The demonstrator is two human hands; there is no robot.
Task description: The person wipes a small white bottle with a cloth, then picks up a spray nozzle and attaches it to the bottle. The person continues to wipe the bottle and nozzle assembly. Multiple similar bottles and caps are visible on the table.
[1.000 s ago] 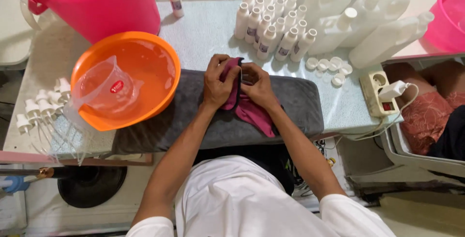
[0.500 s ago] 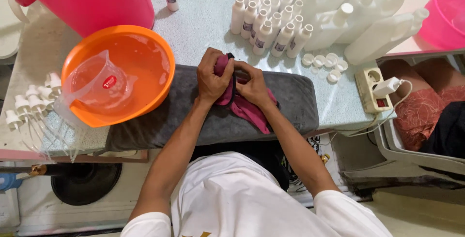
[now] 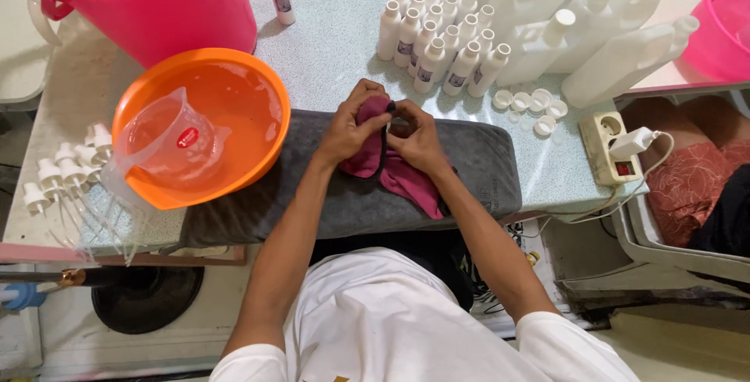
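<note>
Both forearms are reaching far from the body, converging at centre. Left hand (image 3: pixel 348 128) is curling, fingers bent and pinching (thumb tucked toward the other hand). Right hand (image 3: pixel 418 138) is mirroring it, fingertips touching the left's, knuckles up, wrists nearly meeting, elbows splaying outward.

A small home bottling workshop, this was: rows of small white bottles (image 3: pixel 441 34) at twelve o'clock on the speckled bench (image 3: pixel 328 54), big white jugs (image 3: pixel 601 30) at one, spray pumps (image 3: pixel 58 171) at nine, buckets around.
</note>
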